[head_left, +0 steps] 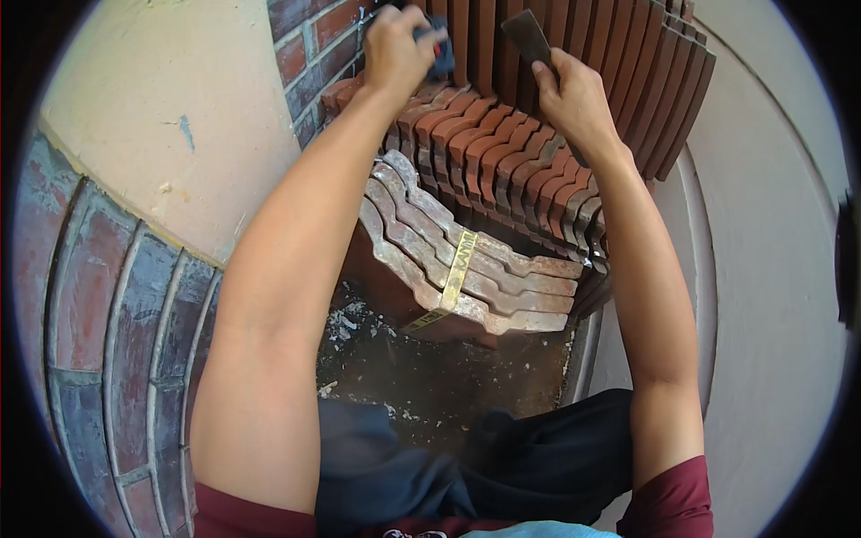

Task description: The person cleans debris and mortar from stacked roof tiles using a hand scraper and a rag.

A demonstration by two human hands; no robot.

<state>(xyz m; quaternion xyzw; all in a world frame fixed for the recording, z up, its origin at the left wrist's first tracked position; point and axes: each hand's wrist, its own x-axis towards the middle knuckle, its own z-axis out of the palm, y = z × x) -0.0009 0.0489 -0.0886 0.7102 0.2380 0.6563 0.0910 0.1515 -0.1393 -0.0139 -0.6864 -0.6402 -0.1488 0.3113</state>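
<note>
My left hand (pixel 395 54) is closed around a small dark object (pixel 439 54) with a red spot; blur hides its kind. It is beside the brick wall, over the far left end of a row of orange-red clay roof tiles (pixel 502 143). My right hand (pixel 578 103) grips a scraper (pixel 526 36) with a flat, dark, square-ended blade pointing up and left. This hand is above the right part of the tile row. Behind both hands, more reddish-brown tiles (pixel 610 54) stand on edge.
Nearer to me sits a bundle of whitish, worn tiles (pixel 430 224), bound with yellow printed tape (pixel 459 269). Pale flakes litter the dark floor (pixel 430 386). A brick wall (pixel 126 332) with a cream panel (pixel 170 117) borders the left; a grey surface (pixel 771 269) borders the right.
</note>
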